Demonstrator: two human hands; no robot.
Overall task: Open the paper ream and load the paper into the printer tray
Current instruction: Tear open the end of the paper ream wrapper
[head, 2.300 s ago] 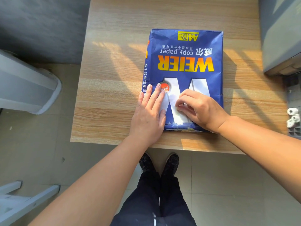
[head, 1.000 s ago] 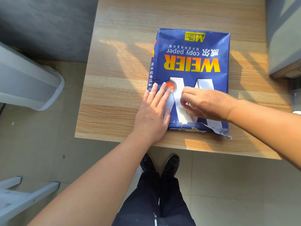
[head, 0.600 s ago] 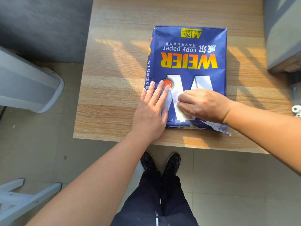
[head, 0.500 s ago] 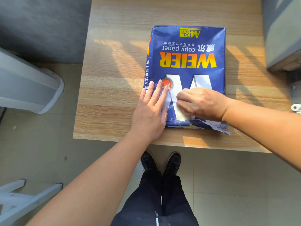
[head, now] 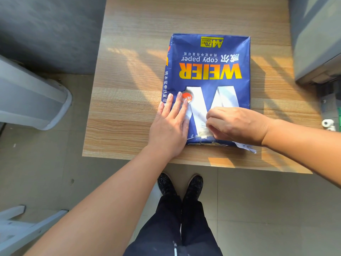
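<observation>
Paper ream (head: 208,71), blue wrapper w/ yellow "WEIER" + "copy paper" print, reads upside down from the wearer. Lies flat on wooden table (head: 129,71), right-of-centre, near end close to the table's front edge. Wrapper torn at near end: ragged blue/white edge, a loose torn flap (head: 246,147) sticks out at near right corner onto the table. Small patch of pale material exposed in the tear by the right fingers; can't tell if it's sheets or wrapper lining. Round orange sticker (head: 187,97) on top face, near left side.

Left hand (head: 169,126): open, flat, palm down, fingers spread; pressing on ream's near-left corner, palm partly over the table. Index/middle tips touching the orange sticker area.

Right hand (head: 238,124): fingers curled closed, pinching wrapper at the torn near end, approx mid-width of ream. Exact grip hidden under the knuckles. Forearm comes in from right, crossing the table's near-right corner.

Around: grey printer (head: 317,43) at right edge of table, well apart from ream, only partly in frame. Grey bin (head: 31,100) on floor to the left. Sun stripes across table + ream. Person's dark trousers and shoes (head: 180,185) below table edge, on tiled floor.
</observation>
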